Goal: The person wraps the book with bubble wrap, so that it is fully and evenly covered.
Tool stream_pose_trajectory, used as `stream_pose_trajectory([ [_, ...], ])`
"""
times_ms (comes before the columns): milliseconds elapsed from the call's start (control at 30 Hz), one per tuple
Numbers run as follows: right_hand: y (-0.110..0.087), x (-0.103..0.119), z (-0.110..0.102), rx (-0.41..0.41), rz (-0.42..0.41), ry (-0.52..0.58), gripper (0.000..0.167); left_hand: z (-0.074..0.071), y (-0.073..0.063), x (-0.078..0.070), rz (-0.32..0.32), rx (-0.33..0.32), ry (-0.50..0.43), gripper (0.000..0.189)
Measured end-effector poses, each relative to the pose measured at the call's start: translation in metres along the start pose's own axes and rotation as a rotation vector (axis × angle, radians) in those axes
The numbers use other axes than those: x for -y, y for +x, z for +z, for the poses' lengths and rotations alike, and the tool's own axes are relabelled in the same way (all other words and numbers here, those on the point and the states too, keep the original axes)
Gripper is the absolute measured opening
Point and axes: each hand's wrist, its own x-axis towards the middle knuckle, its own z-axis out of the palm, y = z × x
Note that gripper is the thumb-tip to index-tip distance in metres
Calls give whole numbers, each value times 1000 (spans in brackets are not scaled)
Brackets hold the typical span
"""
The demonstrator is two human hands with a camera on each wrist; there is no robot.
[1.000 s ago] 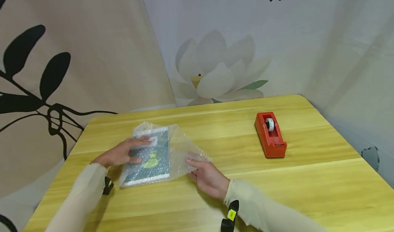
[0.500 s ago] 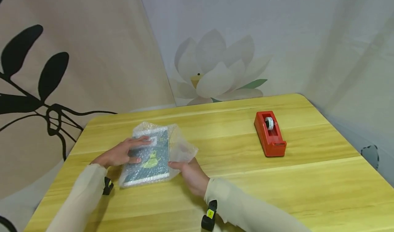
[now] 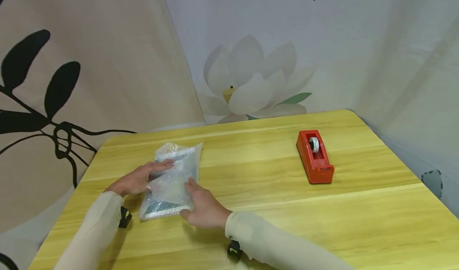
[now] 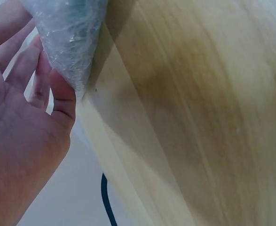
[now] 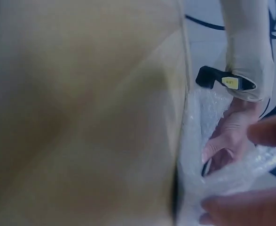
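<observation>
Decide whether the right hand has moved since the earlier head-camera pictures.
Yes: the right hand has moved left, farther from the red tape dispenser, which stays put.

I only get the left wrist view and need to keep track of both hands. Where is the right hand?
Observer: The right hand is at the right side of the bubble wrap, fingertips touching it.
Operator: My picture shows just wrap, wood and a hand. Is anything else out there?
Observer: Yes, a red tape dispenser stands well off to the right, apart from the wrap.
Operator: Is it loaded?
Observer: A white roll sits in it; how much tape is left, I can't tell.
</observation>
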Motion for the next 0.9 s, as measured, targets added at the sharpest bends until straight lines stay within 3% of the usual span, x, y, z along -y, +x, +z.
stream_pose_trajectory([
  [100,1,6,-1,59,-14,-178,76,-1,0,5,87,-7,-46,61],
  [167,2,9,-1,90,-32,-280,77,-1,0,7,106,-5,-103,55],
  [267,3,12,-1,115,-72,-439,73,-1,-1,5,60,-14,-110,59],
  [400,4,14,3,126,-130,-650,69,1,-3,1,-22,-51,-2,71],
  [467,6,16,5,137,-157,-723,70,3,-3,0,-28,-72,39,65],
  [600,12,19,4,163,-180,-774,72,4,-1,-2,-29,-87,73,62],
  [900,19,27,5,216,-136,-915,71,6,-3,-2,-30,-104,58,56],
])
